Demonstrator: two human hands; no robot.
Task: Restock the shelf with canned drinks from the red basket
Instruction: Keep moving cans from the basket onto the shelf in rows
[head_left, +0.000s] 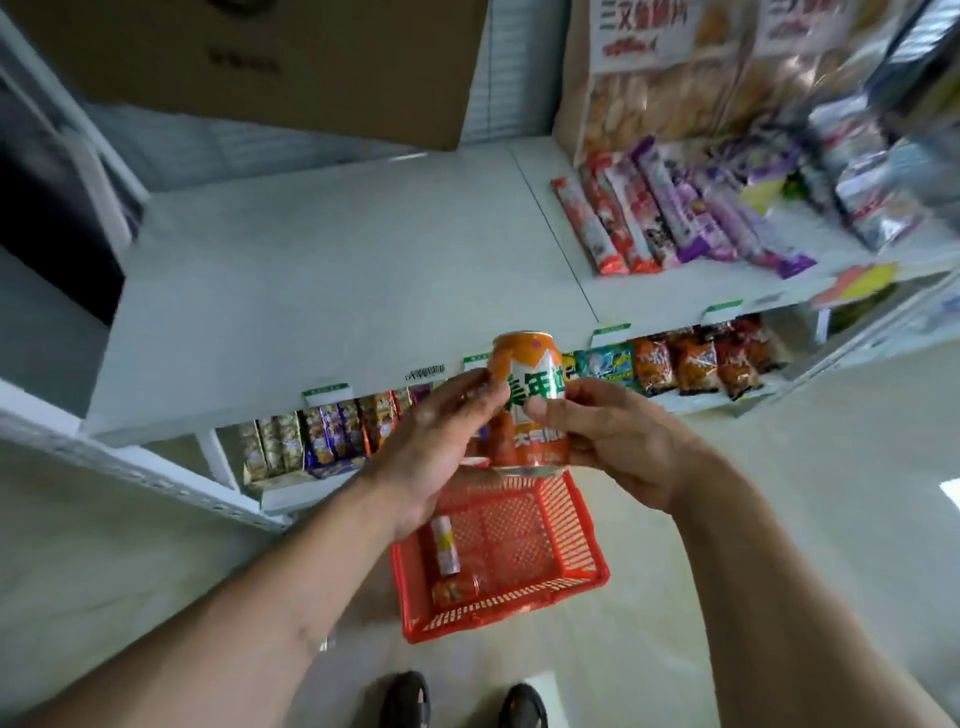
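Holding an orange can (527, 400) upright in both hands, I am keeping it in the air just in front of the shelf's (332, 291) front edge. My left hand (441, 447) is curling round the can's left side, with the thumb lying across the label. My right hand (608, 436) is pinching the can's right side, thumb on the front and fingers behind. The can's base is hanging above the far rim of the red basket (587, 556), which is sitting on the floor (753, 519) near my shoes (405, 701).

Two more cans are lying in the basket by its left wall: a pale one (445, 545) and an orange one (457, 590) at the near left corner. The remaining basket bottom is showing bare mesh.

The shelf board facing me is lying bare from its left edge across to a seam near the middle, giving wide room right behind the can. Beyond the seam, snack sticks (649, 208) are fanning out toward the right edge, with blurred bags (857, 171) past them. A cardboard box (249, 62) is overhanging the shelf's back left part from above. Price tags (613, 332) are hanging along the front edge, and chip bags (696, 364) are filling the lower shelf beneath it.
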